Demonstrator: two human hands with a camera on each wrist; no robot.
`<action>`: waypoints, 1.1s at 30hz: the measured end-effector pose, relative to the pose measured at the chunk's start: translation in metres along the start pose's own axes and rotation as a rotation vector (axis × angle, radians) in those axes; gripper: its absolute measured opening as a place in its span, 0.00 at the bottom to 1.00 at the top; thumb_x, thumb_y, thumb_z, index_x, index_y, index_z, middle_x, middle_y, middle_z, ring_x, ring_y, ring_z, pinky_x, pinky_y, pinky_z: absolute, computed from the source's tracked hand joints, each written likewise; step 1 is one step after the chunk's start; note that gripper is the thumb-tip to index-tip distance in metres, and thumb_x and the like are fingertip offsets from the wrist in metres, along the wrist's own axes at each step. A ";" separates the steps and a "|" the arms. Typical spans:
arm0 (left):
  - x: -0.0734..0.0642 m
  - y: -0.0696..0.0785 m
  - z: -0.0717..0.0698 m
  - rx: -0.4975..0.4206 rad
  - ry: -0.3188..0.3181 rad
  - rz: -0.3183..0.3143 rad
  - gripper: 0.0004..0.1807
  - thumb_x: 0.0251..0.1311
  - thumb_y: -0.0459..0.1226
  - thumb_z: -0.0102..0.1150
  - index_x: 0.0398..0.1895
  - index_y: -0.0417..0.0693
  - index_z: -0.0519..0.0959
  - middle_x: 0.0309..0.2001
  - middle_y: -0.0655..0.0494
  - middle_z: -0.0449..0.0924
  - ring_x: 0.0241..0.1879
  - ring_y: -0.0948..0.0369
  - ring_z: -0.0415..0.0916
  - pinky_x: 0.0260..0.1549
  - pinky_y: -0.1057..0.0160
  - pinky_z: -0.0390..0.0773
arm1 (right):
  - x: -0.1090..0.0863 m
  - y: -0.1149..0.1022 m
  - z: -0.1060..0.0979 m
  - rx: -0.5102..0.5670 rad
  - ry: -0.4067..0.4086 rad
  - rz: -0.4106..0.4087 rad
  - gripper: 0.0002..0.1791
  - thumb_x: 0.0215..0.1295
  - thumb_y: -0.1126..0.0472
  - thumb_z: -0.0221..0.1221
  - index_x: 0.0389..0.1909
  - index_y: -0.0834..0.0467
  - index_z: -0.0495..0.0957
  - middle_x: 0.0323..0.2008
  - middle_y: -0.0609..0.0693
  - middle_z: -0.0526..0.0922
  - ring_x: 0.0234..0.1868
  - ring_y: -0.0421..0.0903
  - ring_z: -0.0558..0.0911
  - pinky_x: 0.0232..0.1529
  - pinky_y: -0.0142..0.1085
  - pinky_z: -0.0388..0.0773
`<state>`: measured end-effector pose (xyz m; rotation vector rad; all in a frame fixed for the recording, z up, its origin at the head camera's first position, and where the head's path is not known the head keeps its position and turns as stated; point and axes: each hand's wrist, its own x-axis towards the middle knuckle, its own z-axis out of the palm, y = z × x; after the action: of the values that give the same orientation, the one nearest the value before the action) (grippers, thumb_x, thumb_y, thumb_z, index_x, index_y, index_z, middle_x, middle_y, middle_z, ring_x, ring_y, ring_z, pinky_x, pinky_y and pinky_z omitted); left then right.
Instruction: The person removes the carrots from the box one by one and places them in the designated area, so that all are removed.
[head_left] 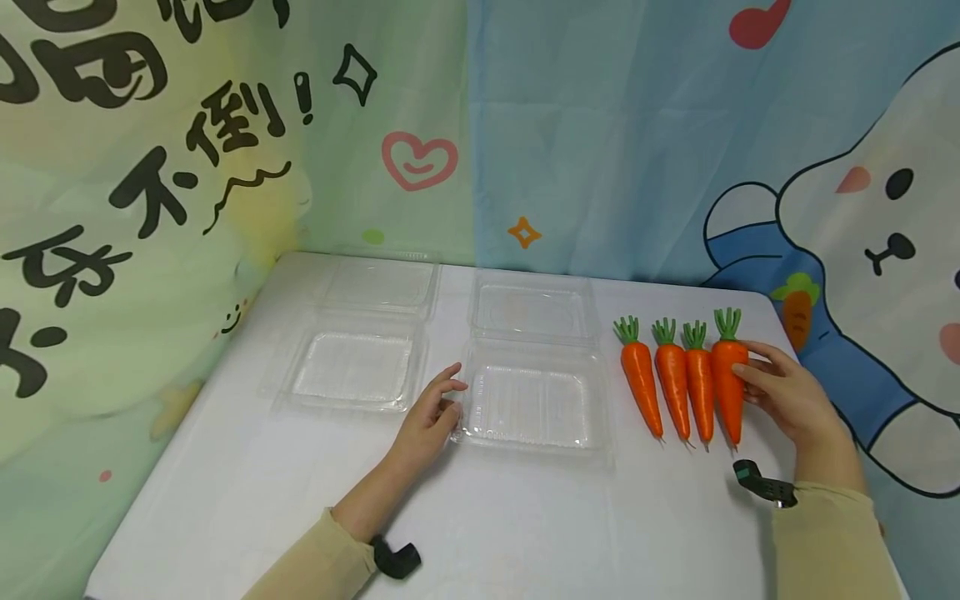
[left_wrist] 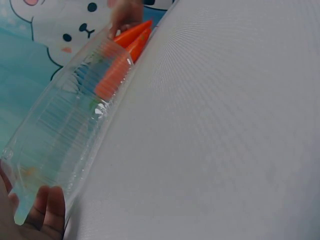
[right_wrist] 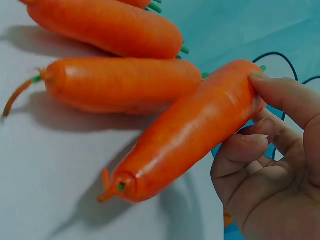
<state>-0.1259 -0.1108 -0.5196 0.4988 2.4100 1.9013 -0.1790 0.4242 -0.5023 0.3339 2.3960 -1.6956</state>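
My right hand [head_left: 787, 392] pinches the upper part of the rightmost orange carrot [head_left: 727, 375] between thumb and fingers. In the right wrist view that carrot [right_wrist: 185, 135] tilts, its thick end between the fingertips and its thin tip towards the tabletop. Three more carrots [head_left: 671, 379] with green tops lie in a row to its left. My left hand [head_left: 427, 425] rests at the left edge of an opened clear plastic box [head_left: 528, 346], fingers loosely bent beside the rim. Whether they press on the rim cannot be told. The left wrist view shows the same box [left_wrist: 60, 125] beyond the fingers.
A second opened clear plastic box [head_left: 356, 321] lies to the left, lid folded back. Both boxes lie on a white table [head_left: 517, 525]. A printed cloth [head_left: 600, 150] hangs behind and along the sides of the table.
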 end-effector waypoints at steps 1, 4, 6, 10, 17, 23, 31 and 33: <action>0.000 0.000 0.000 0.000 -0.001 -0.002 0.16 0.67 0.24 0.46 0.57 0.34 0.71 0.75 0.43 0.58 0.37 0.44 0.77 0.33 0.73 0.76 | 0.000 0.002 -0.001 -0.003 0.005 0.005 0.35 0.67 0.48 0.61 0.73 0.45 0.60 0.44 0.33 0.73 0.36 0.35 0.77 0.36 0.25 0.79; 0.000 0.001 -0.001 -0.003 0.000 -0.010 0.16 0.68 0.25 0.46 0.58 0.33 0.71 0.75 0.44 0.58 0.38 0.42 0.77 0.33 0.73 0.76 | 0.000 0.006 -0.002 -0.012 0.020 0.030 0.36 0.67 0.47 0.60 0.73 0.45 0.60 0.43 0.34 0.73 0.34 0.37 0.75 0.35 0.26 0.78; 0.000 0.001 -0.001 -0.006 -0.002 -0.013 0.16 0.68 0.25 0.46 0.58 0.33 0.71 0.75 0.44 0.58 0.39 0.42 0.77 0.33 0.73 0.76 | 0.001 0.009 -0.002 -0.021 0.027 0.044 0.37 0.67 0.45 0.60 0.74 0.45 0.59 0.43 0.35 0.72 0.34 0.37 0.75 0.35 0.26 0.78; 0.000 0.002 0.000 -0.006 -0.002 -0.007 0.16 0.68 0.25 0.46 0.58 0.35 0.71 0.75 0.44 0.58 0.39 0.45 0.77 0.33 0.73 0.77 | 0.001 0.014 -0.003 0.041 0.034 0.057 0.39 0.66 0.47 0.61 0.75 0.46 0.58 0.42 0.35 0.74 0.33 0.38 0.75 0.34 0.26 0.78; 0.000 0.003 0.000 0.010 0.000 -0.011 0.16 0.67 0.24 0.47 0.57 0.34 0.71 0.75 0.44 0.59 0.36 0.54 0.76 0.33 0.73 0.76 | 0.003 0.020 -0.003 0.082 0.013 0.087 0.37 0.66 0.46 0.62 0.72 0.48 0.59 0.37 0.35 0.75 0.30 0.40 0.74 0.32 0.28 0.76; 0.000 0.003 0.001 0.009 0.003 -0.011 0.16 0.67 0.24 0.47 0.57 0.33 0.71 0.75 0.45 0.59 0.35 0.61 0.75 0.32 0.73 0.76 | 0.008 0.028 -0.001 -0.070 0.002 0.095 0.44 0.68 0.40 0.56 0.76 0.57 0.51 0.42 0.39 0.69 0.32 0.39 0.73 0.34 0.30 0.77; 0.000 0.003 0.001 0.011 0.011 -0.011 0.16 0.67 0.24 0.47 0.57 0.35 0.72 0.74 0.43 0.59 0.36 0.55 0.76 0.33 0.72 0.77 | 0.009 0.023 0.004 -0.125 0.001 0.120 0.48 0.69 0.39 0.54 0.77 0.62 0.46 0.49 0.45 0.65 0.34 0.38 0.73 0.36 0.28 0.77; 0.000 0.003 0.001 0.006 0.008 -0.014 0.16 0.67 0.24 0.46 0.57 0.34 0.71 0.74 0.42 0.59 0.36 0.50 0.77 0.33 0.72 0.77 | 0.009 0.023 0.004 -0.132 0.005 0.129 0.49 0.69 0.38 0.54 0.77 0.62 0.45 0.52 0.48 0.65 0.35 0.38 0.73 0.36 0.28 0.77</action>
<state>-0.1250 -0.1093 -0.5167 0.4745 2.4177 1.8948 -0.1813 0.4281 -0.5272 0.4613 2.4180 -1.4753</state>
